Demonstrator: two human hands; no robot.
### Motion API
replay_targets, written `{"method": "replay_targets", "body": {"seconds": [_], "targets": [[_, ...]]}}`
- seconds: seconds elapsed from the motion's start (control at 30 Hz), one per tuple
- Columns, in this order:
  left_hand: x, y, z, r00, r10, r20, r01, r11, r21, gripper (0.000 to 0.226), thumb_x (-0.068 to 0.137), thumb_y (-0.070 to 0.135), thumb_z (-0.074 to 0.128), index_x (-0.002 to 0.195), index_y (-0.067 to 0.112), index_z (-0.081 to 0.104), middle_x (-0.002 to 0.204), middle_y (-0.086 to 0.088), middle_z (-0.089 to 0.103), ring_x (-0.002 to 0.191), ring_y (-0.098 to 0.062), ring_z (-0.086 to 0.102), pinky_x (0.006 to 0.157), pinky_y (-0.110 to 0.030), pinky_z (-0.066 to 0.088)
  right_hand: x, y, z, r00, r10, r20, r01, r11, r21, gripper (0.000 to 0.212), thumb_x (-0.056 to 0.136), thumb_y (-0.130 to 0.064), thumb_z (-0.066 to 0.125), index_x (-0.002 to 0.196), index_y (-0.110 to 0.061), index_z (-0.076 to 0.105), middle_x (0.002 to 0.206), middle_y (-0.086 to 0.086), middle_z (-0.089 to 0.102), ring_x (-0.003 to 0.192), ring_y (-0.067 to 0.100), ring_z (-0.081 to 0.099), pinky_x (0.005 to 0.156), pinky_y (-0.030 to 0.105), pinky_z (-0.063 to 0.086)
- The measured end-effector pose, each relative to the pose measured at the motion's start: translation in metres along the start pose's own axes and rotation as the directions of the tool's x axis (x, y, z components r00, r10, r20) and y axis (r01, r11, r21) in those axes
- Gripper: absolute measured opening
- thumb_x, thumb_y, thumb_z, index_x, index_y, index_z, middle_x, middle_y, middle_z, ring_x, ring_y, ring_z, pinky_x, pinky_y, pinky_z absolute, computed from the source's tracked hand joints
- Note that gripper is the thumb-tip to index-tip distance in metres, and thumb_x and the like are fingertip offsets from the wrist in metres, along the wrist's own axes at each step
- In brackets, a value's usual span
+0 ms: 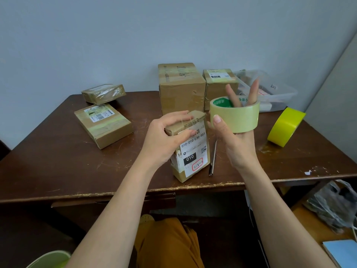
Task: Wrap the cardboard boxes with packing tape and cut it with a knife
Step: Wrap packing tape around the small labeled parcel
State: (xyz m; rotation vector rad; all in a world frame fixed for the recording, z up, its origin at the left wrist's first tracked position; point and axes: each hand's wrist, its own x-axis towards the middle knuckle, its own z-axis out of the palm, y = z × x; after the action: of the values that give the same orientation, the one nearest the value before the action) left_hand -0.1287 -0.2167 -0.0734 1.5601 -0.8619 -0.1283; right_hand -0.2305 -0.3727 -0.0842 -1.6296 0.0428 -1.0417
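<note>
A small cardboard box (193,151) with a white shipping label stands upright near the table's front edge. My left hand (166,136) grips its top end, fingers over the top and thumb on the labelled face. My right hand (237,140) holds a pale green roll of packing tape (236,118) just right of the box top: several fingers pass through the core and point up, the thumb presses the outer face. A slim metal knife (213,157) lies on the table right of the box.
Two flat taped boxes (103,124) lie at the back left, two taller boxes (180,88) at the back centre. A clear plastic bin (270,89) and a yellow tape roll (286,126) sit to the right on the dark wooden table (58,161).
</note>
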Motion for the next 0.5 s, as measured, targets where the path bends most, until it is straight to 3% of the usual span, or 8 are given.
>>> {"method": "replay_targets", "body": {"seconds": [0.07, 0.13, 0.27, 0.43, 0.5], "targets": [[0.000, -0.001, -0.001, 1.000, -0.001, 0.007, 0.002, 1.000, -0.029, 0.034, 0.076, 0.013, 0.083, 0.101, 0.035, 0.075, 0.125, 0.011, 0.066, 0.115, -0.003, 0.062, 0.089, -0.024, 0.054, 0.001, 0.001, -0.002, 1.000, 0.002, 0.003, -0.002, 1.000, 0.022, 0.102, 0.088, -0.034, 0.069, 0.157, -0.028, -0.006, 0.155, 0.001, 0.038, 0.133, 0.014, 0.050, 0.104, 0.039, 0.049], [0.000, -0.002, -0.001, 1.000, 0.000, 0.027, 0.002, 0.998, -0.059, 0.036, 0.075, 0.011, 0.084, 0.098, 0.038, 0.076, 0.122, 0.015, 0.067, 0.113, -0.002, 0.063, 0.085, -0.020, 0.054, 0.003, 0.001, -0.004, 1.000, 0.017, 0.016, -0.017, 0.998, 0.052, 0.099, 0.086, -0.033, 0.069, 0.157, -0.032, 0.000, 0.154, -0.002, 0.040, 0.131, 0.017, 0.053, 0.101, 0.040, 0.051], [0.000, -0.001, -0.001, 0.998, 0.002, 0.066, 0.003, 0.997, -0.075, 0.036, 0.073, 0.016, 0.086, 0.097, 0.041, 0.076, 0.116, 0.026, 0.068, 0.112, 0.002, 0.062, 0.082, -0.017, 0.053, 0.013, 0.001, -0.009, 0.997, 0.002, 0.075, -0.003, 1.000, 0.009, 0.110, 0.081, -0.027, 0.077, 0.157, -0.032, -0.002, 0.156, 0.001, 0.037, 0.130, 0.017, 0.054, 0.096, 0.025, 0.050], [0.001, 0.000, -0.005, 0.996, -0.042, 0.077, 0.047, 0.997, -0.066, 0.039, 0.061, 0.037, 0.084, 0.098, 0.043, 0.076, 0.121, 0.023, 0.067, 0.114, -0.002, 0.062, 0.086, -0.027, 0.057, 0.020, 0.004, -0.013, 0.984, -0.028, 0.178, 0.036, 0.998, -0.042, 0.118, 0.079, -0.006, 0.079, 0.156, -0.025, -0.008, 0.158, 0.007, 0.032, 0.131, 0.018, 0.051, 0.097, 0.022, 0.047], [0.001, 0.001, -0.005, 0.995, -0.052, 0.086, 0.059, 0.995, -0.075, 0.038, 0.061, 0.037, 0.083, 0.097, 0.043, 0.076, 0.118, 0.025, 0.067, 0.112, -0.002, 0.063, 0.086, -0.028, 0.057, 0.020, 0.003, -0.011, 0.983, -0.051, 0.177, 0.058, 0.998, -0.034, 0.115, 0.078, -0.005, 0.079, 0.154, -0.032, -0.002, 0.160, 0.010, 0.028, 0.129, 0.018, 0.052, 0.097, 0.023, 0.048]]}}
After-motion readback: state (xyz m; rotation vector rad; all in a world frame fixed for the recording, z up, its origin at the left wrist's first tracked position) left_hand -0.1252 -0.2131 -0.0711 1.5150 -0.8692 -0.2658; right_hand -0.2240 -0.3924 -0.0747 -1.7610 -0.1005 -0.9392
